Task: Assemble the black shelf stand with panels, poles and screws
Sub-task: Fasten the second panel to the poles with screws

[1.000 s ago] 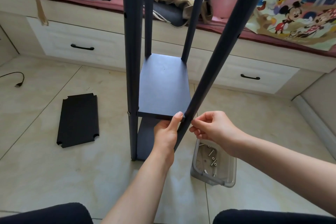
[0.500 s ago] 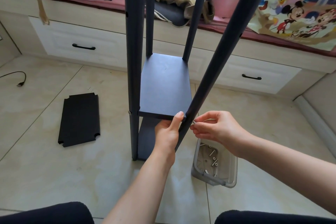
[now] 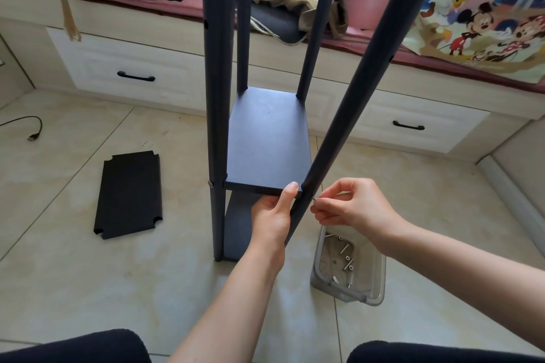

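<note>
On the tiled floor [image 3: 88,274] right in front of the person stands the black shelf stand [image 3: 265,141], partly built: four dark poles rise from it, with one panel [image 3: 268,141] fixed partway up and a lower panel [image 3: 239,224] beneath it near the floor. The front-right pole [image 3: 354,91] leans outward to the right, its rounded top well away from the others, while the front-left pole [image 3: 216,97] stands upright with a small silver fastener showing where it meets the panel.

The left hand [image 3: 272,215] reaches up from below, fingers under the panel's front edge and thumb lying along that edge beside the leaning pole. The right hand [image 3: 351,206] has its fingertips drawn together, pinching a small silver screw [image 3: 314,199] just at the side of that pole, close to the panel's corner.

Just beside the stand's base on the right sits a clear plastic tub [image 3: 348,271] with several loose silver screws inside. Off to the left, a spare black panel [image 3: 128,194] with notched corners lies flat on the floor, well apart from the stand. A black cable end [image 3: 34,132] rests further left. Behind runs a pale drawer unit [image 3: 141,68] with black handles, and a cartoon-mouse printed blanket [image 3: 486,18] drapes over it at right. No writing or brand mark is readable anywhere.
</note>
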